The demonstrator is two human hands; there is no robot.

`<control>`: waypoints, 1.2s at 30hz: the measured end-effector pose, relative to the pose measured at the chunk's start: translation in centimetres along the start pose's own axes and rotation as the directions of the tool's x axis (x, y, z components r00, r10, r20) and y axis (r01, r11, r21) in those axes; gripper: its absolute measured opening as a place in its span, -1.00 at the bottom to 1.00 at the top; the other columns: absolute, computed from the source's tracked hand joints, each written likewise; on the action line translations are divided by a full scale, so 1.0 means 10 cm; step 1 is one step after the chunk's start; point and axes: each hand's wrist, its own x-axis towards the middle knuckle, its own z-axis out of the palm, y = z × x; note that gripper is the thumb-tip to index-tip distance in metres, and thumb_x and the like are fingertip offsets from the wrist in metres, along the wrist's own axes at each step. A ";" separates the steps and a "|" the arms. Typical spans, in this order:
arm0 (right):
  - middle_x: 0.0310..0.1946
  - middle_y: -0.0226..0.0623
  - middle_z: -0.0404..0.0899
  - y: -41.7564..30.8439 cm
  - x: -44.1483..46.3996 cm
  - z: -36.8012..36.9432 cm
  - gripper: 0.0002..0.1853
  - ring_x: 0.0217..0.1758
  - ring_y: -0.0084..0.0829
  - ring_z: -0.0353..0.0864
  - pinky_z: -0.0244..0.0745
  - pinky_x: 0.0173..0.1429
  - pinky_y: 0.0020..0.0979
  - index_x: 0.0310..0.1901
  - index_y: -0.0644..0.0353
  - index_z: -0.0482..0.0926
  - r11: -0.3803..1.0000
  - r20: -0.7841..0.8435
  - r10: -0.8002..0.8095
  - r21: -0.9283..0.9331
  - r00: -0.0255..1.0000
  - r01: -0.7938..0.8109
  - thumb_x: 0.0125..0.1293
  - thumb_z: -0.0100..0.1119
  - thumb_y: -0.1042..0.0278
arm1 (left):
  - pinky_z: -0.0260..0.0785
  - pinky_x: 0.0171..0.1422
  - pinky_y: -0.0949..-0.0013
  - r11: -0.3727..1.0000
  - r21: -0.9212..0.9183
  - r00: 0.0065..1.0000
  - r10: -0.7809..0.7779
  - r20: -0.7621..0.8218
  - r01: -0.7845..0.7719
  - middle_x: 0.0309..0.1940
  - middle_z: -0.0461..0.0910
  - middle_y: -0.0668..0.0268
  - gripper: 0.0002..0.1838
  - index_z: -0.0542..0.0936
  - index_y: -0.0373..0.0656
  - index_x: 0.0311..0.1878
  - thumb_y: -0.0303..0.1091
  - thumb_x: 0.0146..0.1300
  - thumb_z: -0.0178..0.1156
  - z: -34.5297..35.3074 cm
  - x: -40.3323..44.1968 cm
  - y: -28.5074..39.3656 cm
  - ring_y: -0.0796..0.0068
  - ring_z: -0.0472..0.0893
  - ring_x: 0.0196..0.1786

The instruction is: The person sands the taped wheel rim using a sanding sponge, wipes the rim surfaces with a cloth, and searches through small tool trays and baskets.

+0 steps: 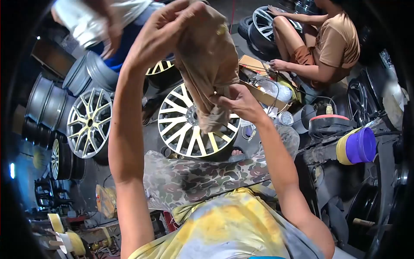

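Note:
My left hand [172, 21] is raised high and pinches the upper end of a brown cloth [207, 56]. Lower down, my right hand [242, 102] grips the same cloth at its right side. The cloth hangs bunched between both hands, its lower end in front of a wheel rim [177, 125] with pale yellow and white spokes. That rim lies on the floor before my camouflage-clad legs, and the cloth hides part of its hub and upper spokes.
Another spoked rim [89, 123] stands at the left, near stacked rims [47, 103]. A seated person [334, 43] touches a rim [263, 21] at the upper right. Another person [103, 26] is at the upper left. A purple bucket [361, 145] sits right, beyond a cardboard box [269, 97].

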 end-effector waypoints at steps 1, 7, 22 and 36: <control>-0.22 -0.61 0.58 0.05 0.02 0.03 -0.66 -0.24 -0.73 0.41 0.38 -0.12 -0.56 0.07 0.25 0.64 0.998 -0.046 -0.058 0.037 0.997 0.060 0.40 0.35 0.20 | 0.40 -0.07 0.61 0.994 -0.067 0.992 -0.090 -0.090 0.084 -0.23 0.57 0.55 -0.73 0.60 -0.15 -0.01 -0.18 0.61 0.01 0.06 -0.02 0.18 0.82 0.47 -0.13; -0.09 -0.38 0.67 -0.13 -0.46 -0.39 -0.75 -0.22 -0.68 0.61 0.55 -0.04 -0.59 0.12 0.22 0.61 0.968 -0.300 -0.090 0.199 0.950 0.155 0.54 0.08 0.33 | 0.45 -0.02 0.60 0.948 -0.206 0.919 -0.294 -0.264 0.244 -0.14 0.67 0.49 -0.60 0.65 -0.23 0.09 -0.06 0.47 0.23 -0.25 -0.24 -0.72 0.74 0.59 -0.13; -0.21 -0.41 0.60 -0.01 -0.24 -0.03 -0.65 -0.10 -0.63 0.54 0.51 -0.02 -0.48 0.05 0.28 0.54 0.931 -0.221 -0.212 -0.340 0.952 0.129 0.36 0.36 0.27 | 0.52 -0.17 0.40 0.824 -0.564 0.991 -0.024 -0.129 -0.054 -0.18 0.65 0.35 -0.65 0.60 -0.11 0.08 -0.03 0.53 0.11 0.55 -0.04 -0.53 0.54 0.67 -0.13; 0.24 0.09 0.51 0.04 -0.84 -1.30 -0.27 0.17 -0.12 0.62 0.57 0.26 -0.15 0.44 0.29 0.25 0.817 -0.626 -0.164 0.347 0.762 0.460 0.51 0.01 -0.17 | 0.51 -0.06 0.15 0.381 0.904 0.677 -0.719 0.158 0.193 -0.27 0.64 0.17 -0.66 0.57 -0.20 -0.16 -0.22 0.08 0.40 2.19 -3.07 -2.29 0.12 0.65 -0.12</control>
